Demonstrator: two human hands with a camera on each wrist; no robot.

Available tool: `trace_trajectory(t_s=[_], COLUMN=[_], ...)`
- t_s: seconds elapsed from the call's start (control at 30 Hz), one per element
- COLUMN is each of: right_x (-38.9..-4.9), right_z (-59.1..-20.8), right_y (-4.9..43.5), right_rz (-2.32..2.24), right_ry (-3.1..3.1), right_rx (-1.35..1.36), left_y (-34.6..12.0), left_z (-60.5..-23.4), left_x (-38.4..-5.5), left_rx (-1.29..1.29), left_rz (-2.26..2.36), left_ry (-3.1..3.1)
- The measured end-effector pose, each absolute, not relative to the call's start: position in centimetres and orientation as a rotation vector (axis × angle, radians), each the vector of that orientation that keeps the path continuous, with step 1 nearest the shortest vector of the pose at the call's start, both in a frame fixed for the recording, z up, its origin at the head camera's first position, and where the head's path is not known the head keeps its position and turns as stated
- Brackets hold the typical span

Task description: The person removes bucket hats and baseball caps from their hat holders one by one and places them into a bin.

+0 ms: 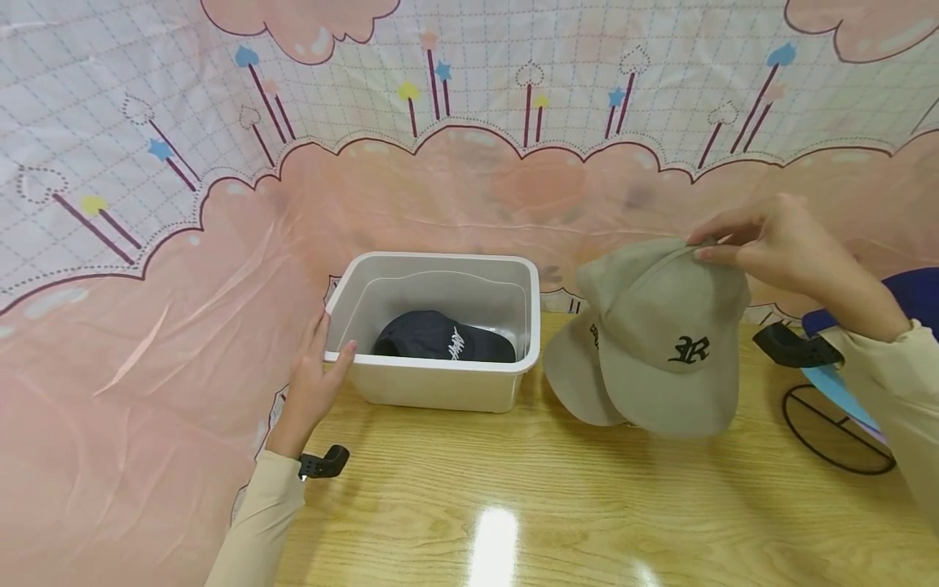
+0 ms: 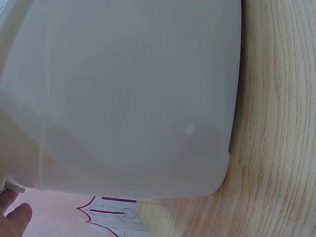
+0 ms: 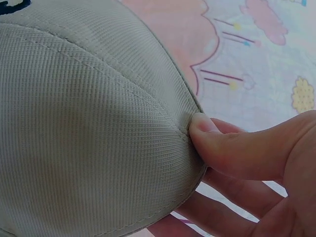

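In the head view, a beige cap (image 1: 663,342) with a black letter on its front hangs from my right hand (image 1: 788,249). Thumb and fingers pinch the cap's crown at the top, as the right wrist view shows close up on the cap fabric (image 3: 94,123). Another beige cap (image 1: 575,371) is partly hidden behind it. At the front left corner of a pale grey bin (image 1: 440,387), my left hand (image 1: 315,387) touches the rim with thumb and fingers spread. Inside the bin lies a dark cap (image 1: 433,334) with white lettering.
A wooden table (image 1: 455,465) carries the bin. Behind and at left hangs a patterned pink cloth (image 1: 220,342). On the right, a dark blue cap (image 1: 913,297) and a black wire stand (image 1: 836,440) are partly covered by my right arm.
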State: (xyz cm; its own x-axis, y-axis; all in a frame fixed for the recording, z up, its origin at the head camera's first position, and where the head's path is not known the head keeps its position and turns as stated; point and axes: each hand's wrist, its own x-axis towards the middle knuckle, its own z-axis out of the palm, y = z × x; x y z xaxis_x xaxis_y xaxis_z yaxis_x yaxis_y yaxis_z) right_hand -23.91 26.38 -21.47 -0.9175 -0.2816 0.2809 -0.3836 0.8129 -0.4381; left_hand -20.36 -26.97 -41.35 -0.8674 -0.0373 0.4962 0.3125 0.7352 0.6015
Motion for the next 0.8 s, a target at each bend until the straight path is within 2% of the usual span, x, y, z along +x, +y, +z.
trace_trajectory(t_s=[0.8], right_x=[-22.6], right_z=[-18.8], right_y=[26.5], right_rz=[0.703], right_ry=[-2.739], right_rx=[0.508], left_y=[-27.1], left_z=[-41.3], left_x=[-20.3], left_rx=[-0.213], left_rz=[-0.975], left_ry=[-2.459])
